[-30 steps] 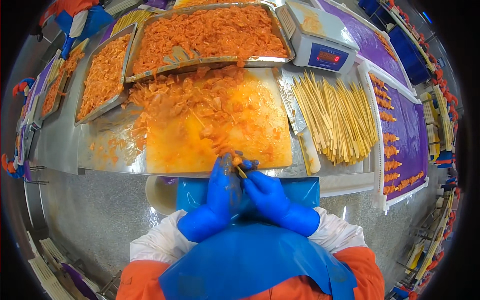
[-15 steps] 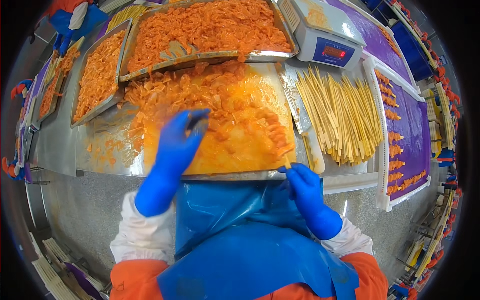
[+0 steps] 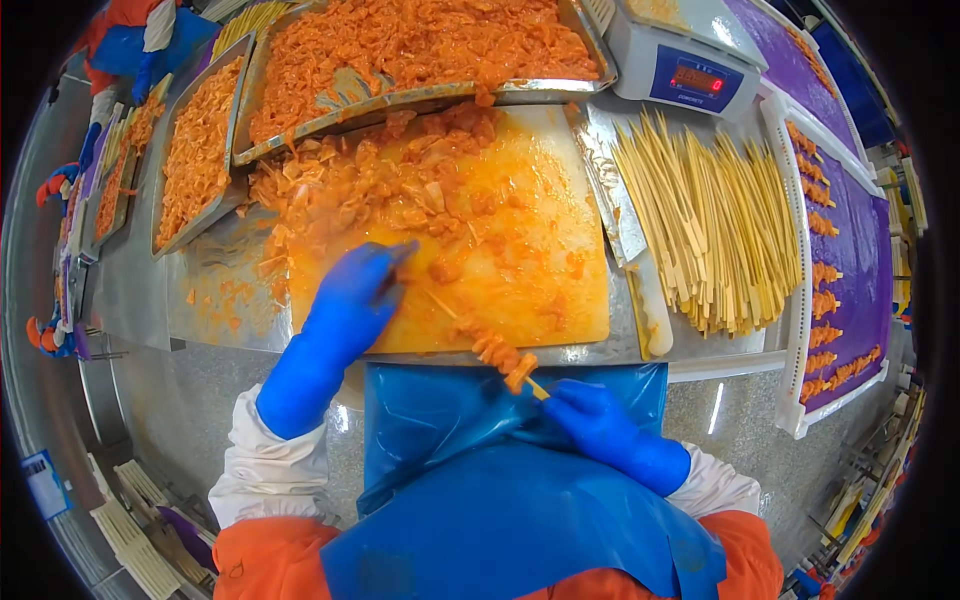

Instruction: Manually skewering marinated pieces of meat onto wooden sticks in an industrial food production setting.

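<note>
My left hand (image 3: 365,290), in a blue glove, is bent with its fingers drawn together over the orange-smeared cutting board (image 3: 540,250), beside loose marinated meat pieces (image 3: 375,180); its blurred fingertips hide whatever they may hold. My right hand (image 3: 590,420), also gloved, grips the lower end of a skewer (image 3: 503,360) below the board's front edge. Folded meat is threaded on that skewer's lower part, and its bare tip points up-left toward the board.
Meat trays (image 3: 420,50) (image 3: 200,150) stand behind and left. A scale (image 3: 680,75), bundled sticks (image 3: 710,230), a knife (image 3: 648,300) and a purple-lined tray (image 3: 850,270) of skewers are at the right. A co-worker's sleeve (image 3: 160,25) shows at top left.
The hands, together a second ago, have parted. The meat skewer has swung from upright at the board's right to slanting up-left, lower and nearer me. My left hand has dropped slightly since half a second ago.
</note>
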The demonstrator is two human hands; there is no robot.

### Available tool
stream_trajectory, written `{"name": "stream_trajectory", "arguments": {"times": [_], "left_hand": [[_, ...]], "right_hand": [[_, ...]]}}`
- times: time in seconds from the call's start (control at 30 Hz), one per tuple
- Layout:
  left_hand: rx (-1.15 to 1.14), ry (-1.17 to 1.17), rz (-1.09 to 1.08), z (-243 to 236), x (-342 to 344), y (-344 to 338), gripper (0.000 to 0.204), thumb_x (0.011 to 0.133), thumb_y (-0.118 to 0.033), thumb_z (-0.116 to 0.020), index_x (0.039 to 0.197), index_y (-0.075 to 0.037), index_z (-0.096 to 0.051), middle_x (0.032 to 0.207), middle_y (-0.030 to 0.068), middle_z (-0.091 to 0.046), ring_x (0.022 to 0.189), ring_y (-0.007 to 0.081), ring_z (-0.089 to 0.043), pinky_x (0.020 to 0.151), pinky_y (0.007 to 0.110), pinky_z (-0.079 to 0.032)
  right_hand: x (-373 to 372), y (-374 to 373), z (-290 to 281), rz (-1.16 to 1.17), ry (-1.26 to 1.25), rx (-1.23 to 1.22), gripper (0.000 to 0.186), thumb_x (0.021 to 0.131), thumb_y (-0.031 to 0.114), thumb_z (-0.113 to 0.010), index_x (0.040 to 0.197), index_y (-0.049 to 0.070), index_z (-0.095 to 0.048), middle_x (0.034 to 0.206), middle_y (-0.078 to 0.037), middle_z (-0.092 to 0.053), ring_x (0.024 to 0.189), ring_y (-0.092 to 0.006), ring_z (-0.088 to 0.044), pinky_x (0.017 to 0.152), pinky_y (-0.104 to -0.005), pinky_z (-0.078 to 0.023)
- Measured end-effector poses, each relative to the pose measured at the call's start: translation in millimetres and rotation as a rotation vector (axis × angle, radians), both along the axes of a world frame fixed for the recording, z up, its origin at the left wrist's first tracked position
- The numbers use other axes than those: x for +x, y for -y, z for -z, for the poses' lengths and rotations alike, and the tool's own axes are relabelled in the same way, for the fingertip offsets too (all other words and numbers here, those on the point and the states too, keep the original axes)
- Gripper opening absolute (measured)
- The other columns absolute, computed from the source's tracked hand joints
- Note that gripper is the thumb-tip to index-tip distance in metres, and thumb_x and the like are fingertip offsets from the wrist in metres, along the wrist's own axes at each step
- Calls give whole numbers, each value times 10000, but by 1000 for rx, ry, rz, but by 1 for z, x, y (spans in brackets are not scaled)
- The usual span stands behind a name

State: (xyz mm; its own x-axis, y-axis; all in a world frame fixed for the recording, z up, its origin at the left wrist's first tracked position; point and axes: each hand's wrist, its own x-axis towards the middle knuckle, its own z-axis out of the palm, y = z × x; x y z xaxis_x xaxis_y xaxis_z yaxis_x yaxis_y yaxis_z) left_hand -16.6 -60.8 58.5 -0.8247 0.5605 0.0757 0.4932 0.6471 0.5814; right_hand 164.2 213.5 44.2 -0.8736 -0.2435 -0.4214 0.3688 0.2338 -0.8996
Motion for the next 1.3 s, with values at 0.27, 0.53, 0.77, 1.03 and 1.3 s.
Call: {"name": "stream_trajectory", "arguments": {"times": [0.27, 0.53, 0.77, 1.03, 1.3], "left_hand": [[-68, -30, -36, 8, -3, 10, 281, 768, 11, -665, 1037, -69, -684, 922, 115, -590, 804, 251, -608, 695, 300, -496], [-37, -10, -128, 11, -5, 18, 291, 740, 35, -668, 1008, -75, -697, 971, 135, -598, 907, 291, -609, 768, 313, -502], [-109, -18, -39, 7, -9, 17, 332, 721, 67, -639, 1006, -91, -701, 940, 129, -585, 893, 287, -602, 765, 321, -495], [-109, -63, -14, 9, -6, 16, 345, 724, 61, -637, 1017, -110, -701, 903, 120, -593, 828, 280, -603, 715, 324, -493], [-108, -110, -4, 12, -4, 17, 349, 738, 41, -635, 1038, -124, -700, 899, 119, -600, 812, 274, -612, 686, 320, -498]], "right_hand": [[-15, 8, 9, 24, 14, -30, 185, 904, 178, -581, 938, 4, -634, 748, -132, -616, 637, -189, -596, 571, -326, -456], [-17, 16, 9, 24, -15, -2, 189, 907, 174, -577, 960, 4, -641, 736, -104, -612, 668, -147, -579, 603, -311, -456], [-18, 20, 14, 45, -53, -27, 178, 892, 179, -589, 952, 15, -625, 728, -158, -589, 599, -221, -570, 552, -345, -443], [-19, 29, 12, 50, -60, -7, 173, 893, 176, -583, 947, 16, -619, 741, -168, -588, 612, -250, -586, 556, -358, -447], [-23, 33, 7, 38, -40, -17, 197, 909, 158, -568, 995, 4, -656, 731, -91, -612, 630, -122, -568, 568, -287, -451]]}}
